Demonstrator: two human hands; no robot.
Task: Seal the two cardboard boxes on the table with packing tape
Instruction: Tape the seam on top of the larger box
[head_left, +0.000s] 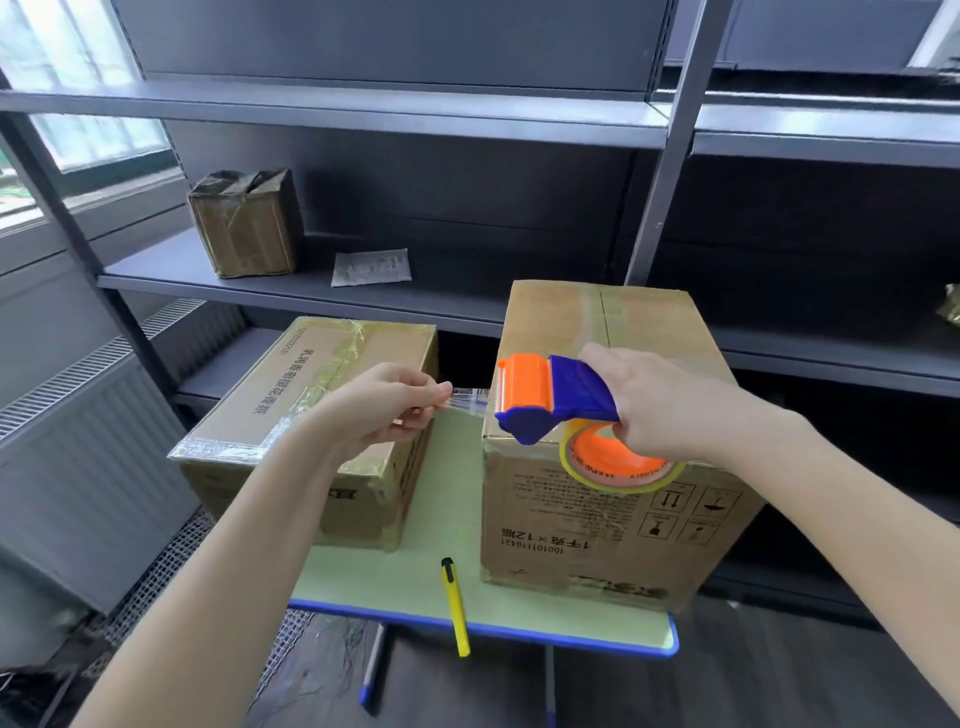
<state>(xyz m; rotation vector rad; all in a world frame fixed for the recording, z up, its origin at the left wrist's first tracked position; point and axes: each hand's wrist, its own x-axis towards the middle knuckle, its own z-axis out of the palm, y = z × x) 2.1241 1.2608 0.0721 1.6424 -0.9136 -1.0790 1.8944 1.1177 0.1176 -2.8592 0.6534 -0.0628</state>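
Note:
Two cardboard boxes stand on a small green table (452, 582). The low left box (322, 374) has crinkled clear tape along its top seam and near edge. The taller right box (613, 519) has tape down its top seam. My right hand (654, 400) grips the blue handle of an orange and blue tape dispenser (550, 395), held over the right box's front top edge, its tape roll (613, 460) hanging against the box's front. My left hand (384, 405) pinches the free end of clear tape (467, 399) drawn from the dispenser, in the gap between the boxes.
A yellow utility knife (455, 605) lies on the table's front edge, overhanging it. Behind stands grey metal shelving (363, 291) holding a small taped box (244, 223) and a paper slip (371, 266). A radiator (88, 431) is at the left.

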